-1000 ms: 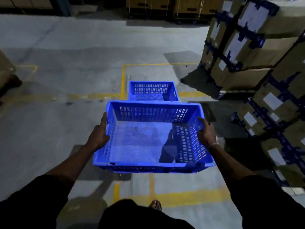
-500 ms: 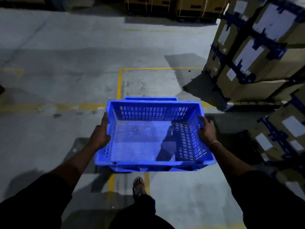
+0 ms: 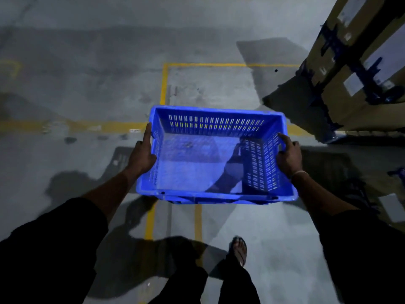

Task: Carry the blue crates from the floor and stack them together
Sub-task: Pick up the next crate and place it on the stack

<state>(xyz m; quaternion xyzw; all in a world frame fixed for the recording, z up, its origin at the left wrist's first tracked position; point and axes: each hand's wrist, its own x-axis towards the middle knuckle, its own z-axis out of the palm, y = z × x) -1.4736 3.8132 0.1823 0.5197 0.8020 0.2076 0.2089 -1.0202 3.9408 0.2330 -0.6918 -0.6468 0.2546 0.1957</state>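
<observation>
My left hand point(image 3: 141, 155) and right hand point(image 3: 288, 154) grip the blue crate point(image 3: 197, 172) walls (2 sides), fingers curled, probably through slots.

Grey concrete floor point(image 3: 87, 73) carried yellow painted lines point(image 3: 164, 84) (scuffed in places); taped cardboard boxes point(image 3: 359, 69) stood stacked at far right, dimly lit.

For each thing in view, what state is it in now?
blue crate: empty, carried above the floor.
left hand: grips the crate's left wall.
right hand: grips the crate's right wall.
cardboard boxes: stacked, closed, strapped.
</observation>
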